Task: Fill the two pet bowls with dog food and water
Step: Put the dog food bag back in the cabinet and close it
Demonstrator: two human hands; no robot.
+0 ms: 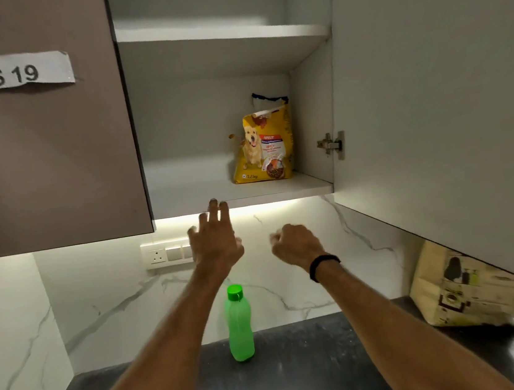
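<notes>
I see the left hand (216, 242) raised with its fingers spread wide and holding nothing, the fingertips just under the front edge of the lower shelf (184, 197) of the open wall cupboard. The right hand (294, 245) is beside it, curled into a loose fist, also empty, with a black band (322, 266) on the wrist. The dog food bag (262, 145) stands upright on that shelf, above both hands and a little to the right of them, near the right wall of the cupboard. It is yellow, with a picture of a golden dog, a red and white panel, and a crumpled top that is folded over. Below the hands, between the two forearms, a green bottle (239, 323) with a green cap stands upright on the dark table (302, 367). A beige paper bag (461, 289) lies on the table well right of the right hand.
</notes>
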